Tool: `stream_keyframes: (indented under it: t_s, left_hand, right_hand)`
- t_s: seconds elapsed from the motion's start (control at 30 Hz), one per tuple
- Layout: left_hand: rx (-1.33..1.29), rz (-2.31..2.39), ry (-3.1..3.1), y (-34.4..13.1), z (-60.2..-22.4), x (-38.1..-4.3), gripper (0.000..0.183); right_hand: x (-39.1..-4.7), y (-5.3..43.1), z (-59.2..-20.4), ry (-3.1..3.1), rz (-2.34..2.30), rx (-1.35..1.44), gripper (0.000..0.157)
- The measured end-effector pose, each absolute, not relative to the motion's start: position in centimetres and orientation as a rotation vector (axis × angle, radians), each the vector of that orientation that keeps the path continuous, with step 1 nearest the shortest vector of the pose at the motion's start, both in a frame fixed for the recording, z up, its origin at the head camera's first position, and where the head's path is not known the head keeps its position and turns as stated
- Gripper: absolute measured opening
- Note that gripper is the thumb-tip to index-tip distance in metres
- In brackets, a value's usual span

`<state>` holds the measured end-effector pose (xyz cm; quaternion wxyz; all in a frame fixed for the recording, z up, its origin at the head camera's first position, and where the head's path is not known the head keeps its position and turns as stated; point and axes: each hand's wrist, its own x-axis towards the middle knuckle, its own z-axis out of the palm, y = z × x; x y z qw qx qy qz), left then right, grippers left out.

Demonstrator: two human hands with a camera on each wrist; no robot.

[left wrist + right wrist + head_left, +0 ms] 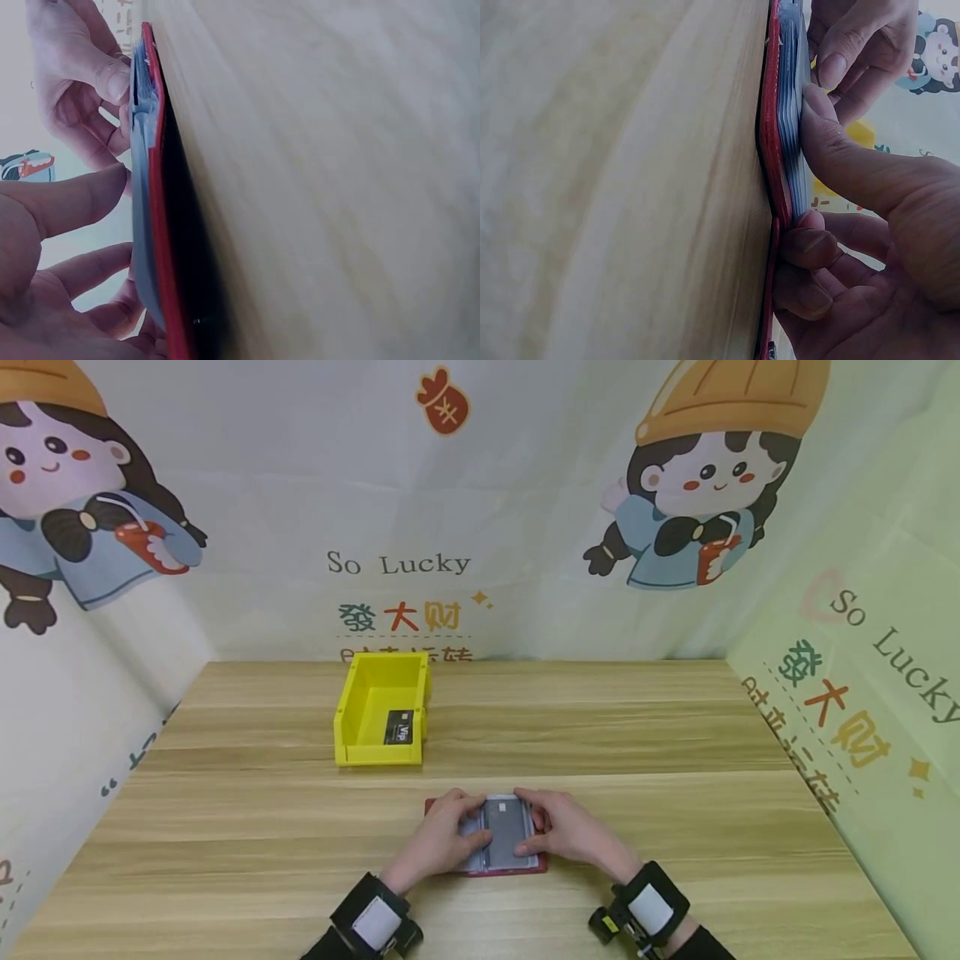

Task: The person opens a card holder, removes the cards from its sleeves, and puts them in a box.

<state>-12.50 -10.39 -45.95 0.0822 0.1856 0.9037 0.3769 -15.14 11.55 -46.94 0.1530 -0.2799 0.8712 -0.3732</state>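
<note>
On the tan wood-grain table [225, 827], a red-covered card holder with clear plastic pages [474, 862] lies spread out directly between the two hands. Over the right part of the card holder shows a grey rectangular card [507, 831] with a small pale square near its far end, its long axis pointing away from the person. At the card holder's right side, the bare right hand [567, 831] pinches the stacked pages, thumb on the grey card's right margin and other fingers bent against the edge. At the card holder's left side is the bare left hand [442, 835], its thumb laid just beside the grey card's left margin; whether it grips or merely rests there, the views do not tell. Neither hand is clearly nearer, since the grey card sits between the two thumbs. Beyond the card holder and to its left stands a yellow plastic bin [378, 755] with a black rectangular card [399, 727] lettered "Vip" inside. The left hand covers much of the card holder's left half, the right fingers hide part of its right edge in the head view, and both wrist views show the pages edge-on, so how far the grey card sits within a clear pocket is hard to make out
</note>
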Motion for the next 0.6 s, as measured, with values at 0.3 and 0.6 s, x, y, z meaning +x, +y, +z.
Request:
stream_keyframes:
  t_s: [0.3, 0.6]
  left_hand:
    - [0.398, 1.309, 2.672, -10.05, -45.71, -12.44, 0.037]
    - [0.295, 1.393, 2.625, -9.92, -45.69, -12.94, 0.023]
  right_hand:
    - [-15.16, 11.51, -46.9, 2.509, -1.06, -0.806, 0.075]
    - [-15.06, 11.44, -46.82, 2.523, -1.03, -0.811, 0.074]
